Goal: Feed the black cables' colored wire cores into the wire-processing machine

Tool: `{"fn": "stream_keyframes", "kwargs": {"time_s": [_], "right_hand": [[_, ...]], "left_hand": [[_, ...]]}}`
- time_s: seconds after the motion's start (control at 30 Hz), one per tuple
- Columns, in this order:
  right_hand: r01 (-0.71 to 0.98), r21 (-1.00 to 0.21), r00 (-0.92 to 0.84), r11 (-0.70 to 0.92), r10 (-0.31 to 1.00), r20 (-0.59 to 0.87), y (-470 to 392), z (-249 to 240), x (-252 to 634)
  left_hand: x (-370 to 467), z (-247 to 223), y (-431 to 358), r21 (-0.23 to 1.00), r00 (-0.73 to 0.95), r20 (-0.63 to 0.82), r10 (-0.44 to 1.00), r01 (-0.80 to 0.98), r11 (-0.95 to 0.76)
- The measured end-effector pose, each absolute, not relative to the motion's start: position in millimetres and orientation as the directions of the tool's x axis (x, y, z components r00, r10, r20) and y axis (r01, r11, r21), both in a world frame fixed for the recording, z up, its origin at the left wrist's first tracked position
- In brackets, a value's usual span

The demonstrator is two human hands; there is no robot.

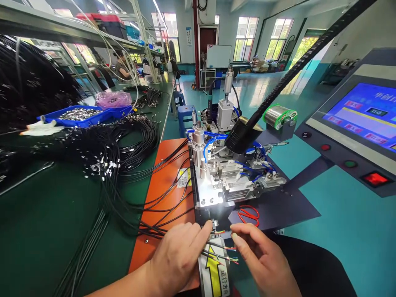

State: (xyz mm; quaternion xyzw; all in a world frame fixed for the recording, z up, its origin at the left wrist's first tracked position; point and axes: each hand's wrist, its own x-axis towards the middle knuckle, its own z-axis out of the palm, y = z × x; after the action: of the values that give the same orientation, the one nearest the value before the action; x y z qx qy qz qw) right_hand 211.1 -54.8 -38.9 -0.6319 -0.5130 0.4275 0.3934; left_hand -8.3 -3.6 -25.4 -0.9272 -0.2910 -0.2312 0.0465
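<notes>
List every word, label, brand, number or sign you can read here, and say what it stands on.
"运行方向": the yellow-arrow label.
"华创", probably, then cut off: the screen.
Too small or blurred: the screen's buttons, the warning label on the orange surface, the wall notice.

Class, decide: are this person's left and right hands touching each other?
Apart; the head view shows coloured wire ends in the gap between left hand and right hand.

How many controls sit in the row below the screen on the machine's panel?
4. From left to right: a small black control, a red button, a green button and a glowing red switch. The picture's edge cuts the panel off, so more may be hidden.
</notes>
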Motion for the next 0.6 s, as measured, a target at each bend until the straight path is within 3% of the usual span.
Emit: {"fn": "stream_keyframes", "kwargs": {"time_s": [0.13, 0.33, 0.6], "right_hand": [[0.39, -0.915, 0.097, -0.106, 0.993, -0.073, -50.8, -41.0, 213.0], [0.521, -0.85, 0.092, 0.079, 0.985, 0.149, -47.5, -36.8, 209.0], [0.566, -0.789, -0.011, 0.241, 0.959, 0.285, -48.6, -34.5, 208.4]], "left_hand": [[-10.1, -26.5, -2.3, 0.142, 0.71, 0.468, 0.526, 0.527, -0.838], [-6.9, -25.2, -1.8, 0.256, 0.686, 0.414, 0.598, 0.543, -0.8], [-3.5, -23.5, -6.3, 0.318, 0.622, 0.425, 0.658, 0.577, -0.752]]}}
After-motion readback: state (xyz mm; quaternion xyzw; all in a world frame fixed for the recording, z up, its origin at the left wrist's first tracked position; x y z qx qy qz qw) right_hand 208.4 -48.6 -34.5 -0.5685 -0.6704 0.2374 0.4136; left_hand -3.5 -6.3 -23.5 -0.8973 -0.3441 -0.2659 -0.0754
